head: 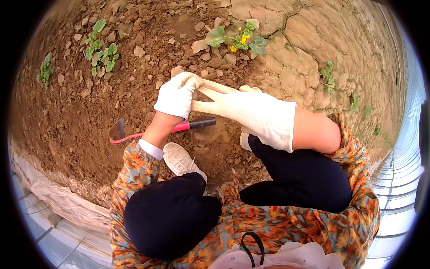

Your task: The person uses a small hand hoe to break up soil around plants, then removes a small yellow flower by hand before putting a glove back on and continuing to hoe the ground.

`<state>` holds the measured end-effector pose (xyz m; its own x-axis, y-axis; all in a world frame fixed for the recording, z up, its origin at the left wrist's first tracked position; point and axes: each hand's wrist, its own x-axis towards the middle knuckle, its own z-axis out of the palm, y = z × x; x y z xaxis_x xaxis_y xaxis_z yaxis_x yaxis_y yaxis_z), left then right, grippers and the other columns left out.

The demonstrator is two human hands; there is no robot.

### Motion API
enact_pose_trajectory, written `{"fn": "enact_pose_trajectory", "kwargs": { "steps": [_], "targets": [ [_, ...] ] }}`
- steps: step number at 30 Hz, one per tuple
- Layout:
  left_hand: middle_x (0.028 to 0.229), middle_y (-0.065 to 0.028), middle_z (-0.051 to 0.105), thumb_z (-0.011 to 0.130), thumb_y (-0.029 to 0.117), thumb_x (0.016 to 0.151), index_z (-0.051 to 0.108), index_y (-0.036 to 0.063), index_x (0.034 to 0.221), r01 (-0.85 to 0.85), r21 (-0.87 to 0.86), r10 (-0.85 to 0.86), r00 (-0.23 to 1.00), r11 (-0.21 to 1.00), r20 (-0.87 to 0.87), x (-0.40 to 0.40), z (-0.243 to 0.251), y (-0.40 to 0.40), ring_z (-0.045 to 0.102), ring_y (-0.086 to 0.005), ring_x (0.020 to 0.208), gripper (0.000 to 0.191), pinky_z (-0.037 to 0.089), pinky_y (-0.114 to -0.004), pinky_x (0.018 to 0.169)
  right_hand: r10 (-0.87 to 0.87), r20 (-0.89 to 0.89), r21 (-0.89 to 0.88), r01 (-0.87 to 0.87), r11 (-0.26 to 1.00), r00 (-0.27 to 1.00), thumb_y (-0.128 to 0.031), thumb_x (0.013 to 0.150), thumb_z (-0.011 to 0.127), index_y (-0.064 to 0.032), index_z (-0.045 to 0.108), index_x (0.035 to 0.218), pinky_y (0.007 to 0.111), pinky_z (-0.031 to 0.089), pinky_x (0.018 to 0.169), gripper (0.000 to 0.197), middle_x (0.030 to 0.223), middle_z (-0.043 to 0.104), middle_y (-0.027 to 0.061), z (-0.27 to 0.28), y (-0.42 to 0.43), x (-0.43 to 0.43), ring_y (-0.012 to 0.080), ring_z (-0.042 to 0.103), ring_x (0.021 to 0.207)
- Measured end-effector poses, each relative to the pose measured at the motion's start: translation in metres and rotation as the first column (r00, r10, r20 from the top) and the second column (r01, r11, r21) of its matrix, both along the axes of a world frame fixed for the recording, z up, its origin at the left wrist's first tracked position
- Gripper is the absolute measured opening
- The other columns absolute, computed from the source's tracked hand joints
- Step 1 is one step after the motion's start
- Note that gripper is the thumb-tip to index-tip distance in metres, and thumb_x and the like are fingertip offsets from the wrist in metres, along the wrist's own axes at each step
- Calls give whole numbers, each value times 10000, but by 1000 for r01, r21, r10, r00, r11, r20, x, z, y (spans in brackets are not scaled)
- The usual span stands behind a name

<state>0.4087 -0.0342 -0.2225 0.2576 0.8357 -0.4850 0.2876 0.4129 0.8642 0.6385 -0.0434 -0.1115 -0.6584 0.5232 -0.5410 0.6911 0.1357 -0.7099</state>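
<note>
Both my hands wear white knit work gloves with cream-coated fingers. My left hand (176,95) pinches the fingertips of the right glove (208,95) and stretches its fingers out long and flat. My right hand (258,109) sits inside that glove, its cuff reaching just past the wrist; how its fingers lie inside is hidden. Below my left wrist a small hand hoe (201,123) rests on the loose soil, with a red shaft, a black grip and a metal blade (117,129) at the left. My left forearm covers part of its shaft.
Crumbly brown soil (141,37) with clods spreads ahead; cracked dry ground (302,50) lies to the right. A yellow-flowered plant (240,38) and leafy seedlings (102,53) grow there. Plastic sheeting (60,205) edges the left. My shoe (183,159) is close to the hoe.
</note>
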Motion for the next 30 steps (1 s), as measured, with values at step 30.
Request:
{"fn": "enact_pose_trajectory", "kwargs": {
  "steps": [30],
  "targets": [
    [983, -145, 704, 526, 376, 1009, 685, 151, 1079, 224, 106, -91, 721, 969, -687, -144, -160, -44, 667, -366, 916, 284, 524, -439, 807, 194, 606, 433, -524, 733, 771, -163, 871, 642, -140, 652, 1238, 458, 482, 1002, 368, 1181, 676, 85, -201, 180, 75, 305, 606, 1160]
  ]
}}
